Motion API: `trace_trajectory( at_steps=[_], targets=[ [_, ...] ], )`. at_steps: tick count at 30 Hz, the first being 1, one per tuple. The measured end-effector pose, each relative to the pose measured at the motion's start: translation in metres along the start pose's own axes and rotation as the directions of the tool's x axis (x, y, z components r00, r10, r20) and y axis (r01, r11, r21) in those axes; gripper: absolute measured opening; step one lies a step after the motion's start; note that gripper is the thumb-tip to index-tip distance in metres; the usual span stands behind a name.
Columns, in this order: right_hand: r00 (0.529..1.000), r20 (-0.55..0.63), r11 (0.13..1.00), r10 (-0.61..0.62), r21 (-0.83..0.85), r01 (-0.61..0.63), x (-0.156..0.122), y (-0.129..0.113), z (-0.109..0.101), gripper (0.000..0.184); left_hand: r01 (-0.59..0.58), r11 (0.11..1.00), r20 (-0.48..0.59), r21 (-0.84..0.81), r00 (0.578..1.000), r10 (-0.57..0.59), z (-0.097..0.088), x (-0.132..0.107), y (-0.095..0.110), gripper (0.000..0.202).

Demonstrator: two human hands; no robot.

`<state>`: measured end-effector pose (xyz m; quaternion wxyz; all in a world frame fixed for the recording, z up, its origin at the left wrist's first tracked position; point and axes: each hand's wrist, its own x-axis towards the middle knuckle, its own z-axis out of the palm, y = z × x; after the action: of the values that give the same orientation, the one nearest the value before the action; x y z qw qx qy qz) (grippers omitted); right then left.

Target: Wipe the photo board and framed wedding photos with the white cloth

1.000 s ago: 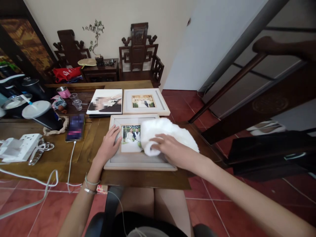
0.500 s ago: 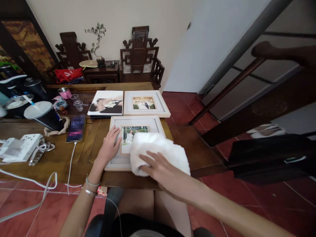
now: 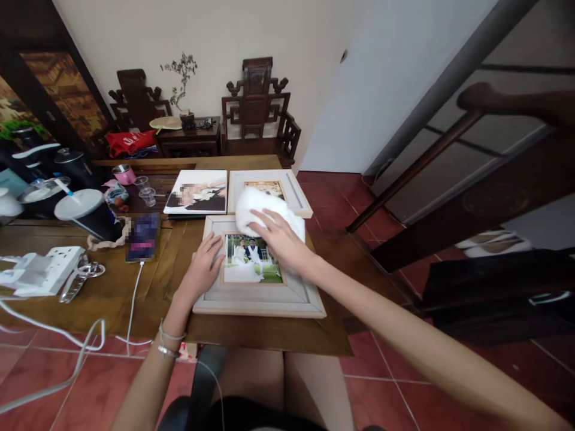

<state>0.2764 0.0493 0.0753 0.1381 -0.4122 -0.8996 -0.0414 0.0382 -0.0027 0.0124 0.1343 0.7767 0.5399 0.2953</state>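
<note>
A pale wooden picture frame [image 3: 263,304] lies face up near the table's front edge, holding a photo of two people seated outdoors. Flat on its left side rests my left hand [image 3: 205,263], fingers stretched out. My right hand [image 3: 282,240] grips a fluffy white cloth [image 3: 251,206] over the frame's far edge. The cloth also covers part of a second picture frame [image 3: 300,194] behind it. Left of that one is a white-bordered photo [image 3: 204,179] on top of a dark, flat item.
To the left are a phone [image 3: 142,238] on a charging cable, a power strip [image 3: 54,269], a lidded cup [image 3: 90,215] with a straw and a pink mug [image 3: 124,174]. Dark carved chairs [image 3: 257,114] stand behind the wooden table [image 3: 166,299]. A wooden railing [image 3: 417,161] runs along the right.
My right hand has moved the white cloth away from me, from the near frame's lower right to its far edge, uncovering the photo. My left hand stays on the frame.
</note>
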Motion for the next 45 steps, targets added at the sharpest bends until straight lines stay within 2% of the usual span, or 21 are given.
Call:
trace_trajectory(
  at_steps=[2, 5, 7, 11, 13, 15, 18, 20, 22, 24, 27, 29, 33, 36, 38, 41, 45],
  targets=[
    [1.0, -0.012, 0.997, 0.002, -0.082, -0.003, 0.009, 0.008, -0.002, 0.066, -0.008, 1.0, -0.009, -0.004, 1.0, 0.008, 0.0, 0.0, -0.001, 0.039],
    [0.994, 0.1, 0.986, -0.047, -0.153, 0.062, 0.008, 0.008, 0.001, 0.067, 0.002, 1.0, -0.006, 0.002, 1.0, -0.002, 0.0, 0.001, -0.001, 0.04],
    [0.981, 0.177, 0.979, -0.083, -0.167, 0.113, -0.002, 0.001, 0.008, 0.067, 0.008, 1.0, -0.007, 0.009, 1.0, -0.008, 0.0, 0.002, 0.0, 0.04],
    [0.969, 0.222, 0.984, -0.111, -0.114, 0.139, -0.036, -0.023, 0.009, 0.055, 0.005, 1.0, -0.001, 0.021, 1.0, -0.005, 0.0, 0.002, 0.001, 0.041],
    [0.955, 0.26, 0.987, -0.14, -0.041, 0.156, -0.055, -0.036, -0.004, 0.057, 0.013, 1.0, 0.001, 0.028, 1.0, -0.013, 0.0, 0.002, 0.001, 0.042],
    [0.929, 0.312, 0.98, -0.198, 0.088, 0.18, -0.073, -0.048, -0.026, 0.065, 0.018, 0.999, 0.002, 0.03, 1.0, -0.019, 0.0, 0.002, 0.001, 0.041],
    [0.874, 0.363, 0.921, -0.325, 0.331, 0.204, -0.092, -0.067, -0.061, 0.069, 0.015, 0.999, 0.02, 0.035, 1.0, -0.016, 0.0, 0.002, 0.001, 0.042],
    [0.856, 0.362, 0.886, -0.37, 0.414, 0.208, -0.098, -0.078, -0.072, 0.067, 0.012, 0.999, 0.038, 0.044, 0.999, -0.014, -0.001, 0.003, 0.001, 0.042],
    [0.87, 0.348, 0.894, -0.349, 0.402, 0.197, -0.098, -0.084, -0.066, 0.063, 0.006, 0.999, 0.053, 0.049, 0.999, -0.009, -0.002, 0.003, 0.0, 0.042],
    [0.901, 0.33, 0.933, -0.282, 0.314, 0.178, -0.091, -0.081, -0.046, 0.059, -0.004, 0.999, 0.061, 0.049, 0.998, 0.001, -0.002, 0.003, -0.001, 0.042],
    [0.933, 0.301, 0.977, -0.194, 0.149, 0.155, -0.071, -0.058, -0.01, 0.057, -0.015, 0.999, 0.06, 0.047, 0.998, 0.012, -0.001, 0.003, -0.002, 0.041],
    [0.957, 0.257, 0.991, -0.136, 0.054, 0.126, -0.052, -0.036, 0.004, 0.061, -0.014, 0.999, 0.057, 0.044, 0.998, 0.011, -0.001, 0.003, -0.002, 0.041],
    [0.982, 0.187, 0.995, -0.015, -0.099, 0.034, -0.013, -0.005, 0.006, 0.083, -0.019, 0.999, 0.044, 0.031, 0.999, 0.017, -0.001, 0.003, -0.003, 0.04],
    [0.978, 0.21, 0.99, -0.002, -0.14, 0.032, 0.0, -0.004, 0.004, 0.085, -0.027, 0.999, 0.021, 0.021, 0.999, 0.026, -0.001, 0.003, -0.004, 0.04],
    [0.97, 0.237, 0.988, -0.046, -0.131, 0.079, -0.007, -0.012, 0.005, 0.078, -0.027, 1.0, 0.01, 0.015, 1.0, 0.026, -0.001, 0.003, -0.004, 0.04],
    [0.951, 0.284, 0.988, -0.125, -0.053, 0.146, -0.035, -0.03, -0.001, 0.067, -0.014, 1.0, 0.006, 0.015, 1.0, 0.014, -0.001, 0.003, -0.003, 0.041],
    [0.923, 0.317, 0.972, -0.216, 0.154, 0.175, -0.084, -0.058, -0.038, 0.071, 0.017, 1.0, 0.017, 0.018, 1.0, -0.018, -0.002, 0.003, 0.001, 0.042]
  ],
)
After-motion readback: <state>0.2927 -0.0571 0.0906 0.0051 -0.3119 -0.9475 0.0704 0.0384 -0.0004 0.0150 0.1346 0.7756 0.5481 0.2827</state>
